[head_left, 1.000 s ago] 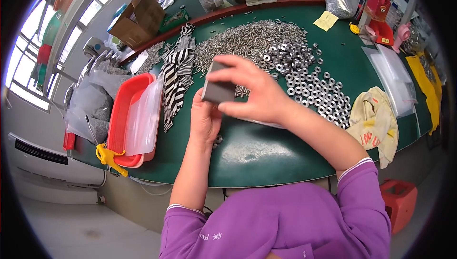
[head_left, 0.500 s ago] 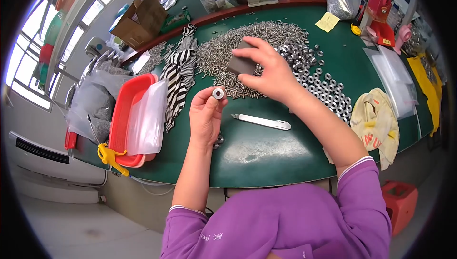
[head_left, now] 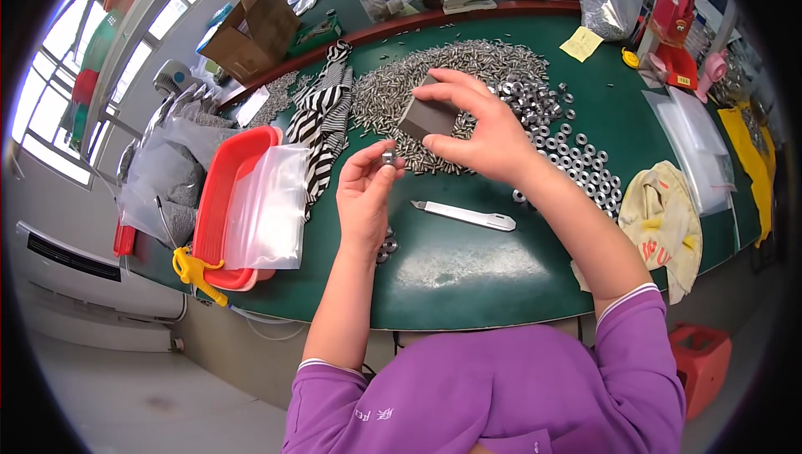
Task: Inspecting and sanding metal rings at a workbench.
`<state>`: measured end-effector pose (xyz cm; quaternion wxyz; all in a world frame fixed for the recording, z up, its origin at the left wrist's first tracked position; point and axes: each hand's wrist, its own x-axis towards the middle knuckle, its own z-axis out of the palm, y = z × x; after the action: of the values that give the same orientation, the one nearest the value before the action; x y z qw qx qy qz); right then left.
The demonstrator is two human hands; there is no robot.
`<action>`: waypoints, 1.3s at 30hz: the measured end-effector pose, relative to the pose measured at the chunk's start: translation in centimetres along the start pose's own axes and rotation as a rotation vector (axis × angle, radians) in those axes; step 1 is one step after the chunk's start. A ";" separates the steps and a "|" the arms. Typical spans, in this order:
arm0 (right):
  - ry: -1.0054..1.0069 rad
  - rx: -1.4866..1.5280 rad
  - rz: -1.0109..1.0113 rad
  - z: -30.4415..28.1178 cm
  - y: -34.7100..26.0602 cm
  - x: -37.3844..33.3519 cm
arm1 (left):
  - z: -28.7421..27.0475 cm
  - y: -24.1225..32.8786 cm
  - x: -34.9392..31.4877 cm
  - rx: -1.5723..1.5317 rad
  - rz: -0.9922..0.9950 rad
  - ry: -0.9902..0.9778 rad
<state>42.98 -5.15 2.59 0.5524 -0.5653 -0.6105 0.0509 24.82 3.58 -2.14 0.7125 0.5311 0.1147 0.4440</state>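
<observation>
My left hand [head_left: 364, 193] pinches a small metal ring [head_left: 388, 156] between thumb and fingertips, its side facing up. My right hand [head_left: 491, 130] grips a dark grey-brown rectangular block [head_left: 426, 119] by its edges, tilted, just to the right of the ring and apart from it. Below the hands, a white utility knife [head_left: 464, 215] lies on the green table [head_left: 451, 295]. Beyond the block spreads a heap of small metal pins [head_left: 451, 57]. Many loose metal rings [head_left: 576, 157] lie right of my right forearm. A few more rings [head_left: 387, 248] sit beside my left wrist, partly hidden.
At left stand a red tray [head_left: 221, 195] with clear plastic bags [head_left: 271, 203] and a yellow air gun [head_left: 196, 272]. A striped cloth [head_left: 322, 124] lies beside them. A pale cloth [head_left: 664, 220] and plastic sheets [head_left: 693, 145] are at right. A cardboard box [head_left: 251, 36] stands far left.
My left hand has turned the ring from showing its hole to showing its side. The block in my right hand has tilted, and that hand sits slightly lower.
</observation>
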 end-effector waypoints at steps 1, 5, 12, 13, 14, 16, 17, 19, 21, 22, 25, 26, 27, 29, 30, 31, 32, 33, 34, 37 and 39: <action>-0.016 0.010 -0.019 0.1 0.0 -0.1 | -0.1 -0.1 0.0 -0.001 0.000 -0.001; -0.054 0.029 -0.007 0.3 -0.6 -0.1 | -0.5 -0.2 0.0 -0.013 -0.018 -0.017; -0.100 0.042 -0.080 1.5 -1.4 -0.8 | -0.6 -0.5 0.2 -0.032 -0.024 0.005; -0.155 0.079 -0.116 1.6 -2.0 -1.0 | -0.2 -0.3 0.1 0.004 -0.024 0.026; -0.211 0.116 -0.152 1.7 -2.6 -1.2 | 0.2 0.0 0.0 0.040 -0.024 0.048; -0.246 0.070 -0.278 2.3 -3.6 -1.5 | 0.0 0.4 0.0 -0.198 -0.084 0.048; -0.207 0.081 -0.202 2.3 -3.5 -1.4 | -0.3 0.1 -0.1 -0.085 -0.039 0.024; -0.097 0.061 -0.052 1.7 -2.1 -0.5 | -0.1 -0.1 -0.2 0.036 0.017 -0.013; -0.115 0.079 -0.059 1.6 -1.7 -1.0 | -0.3 -0.3 -0.3 0.061 -0.018 0.006; -0.166 0.154 -0.074 2.1 -2.6 -1.5 | -0.1 -0.4 -0.3 0.104 -0.008 0.030; -0.216 0.173 -0.253 3.0 -3.3 -1.4 | -0.2 0.4 -0.3 0.003 0.020 0.026; -0.151 0.079 -0.180 2.5 -2.8 -1.1 | 0.1 0.1 -0.2 0.106 0.018 0.051; -0.060 0.030 -0.052 2.2 -1.6 -0.8 | -0.4 0.0 -0.2 0.022 -0.020 0.010; 0.005 -0.025 0.046 1.1 -0.4 -0.2 | -0.3 0.1 -0.1 0.022 -0.028 -0.020; 0.007 -0.026 0.045 1.1 -0.2 -0.3 | -0.3 0.2 0.0 0.013 -0.029 0.007; -0.010 0.017 0.024 1.2 -0.6 -0.5 | -0.3 0.2 -0.1 0.002 -0.032 0.037; -0.026 0.061 0.004 1.5 -1.0 -0.7 | -0.4 0.0 -0.1 0.002 -0.034 0.037; -0.068 0.094 -0.036 2.3 -1.4 -1.2 | -0.6 -0.3 -0.1 -0.025 -0.017 0.052; -0.092 0.119 -0.035 2.7 -2.6 -1.8 | -0.7 -0.4 0.0 -0.051 0.000 0.066; -0.182 0.095 -0.214 2.9 -3.6 -1.9 | -0.2 0.4 -0.2 -0.021 -0.008 0.045; -0.110 0.037 -0.138 2.6 -2.6 -1.3 | -0.7 -0.1 -0.2 -0.012 -0.005 0.065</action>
<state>39.06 -5.60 2.56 0.5307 -0.5079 -0.6763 0.0549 24.30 3.86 -2.52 0.7126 0.5120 0.1363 0.4599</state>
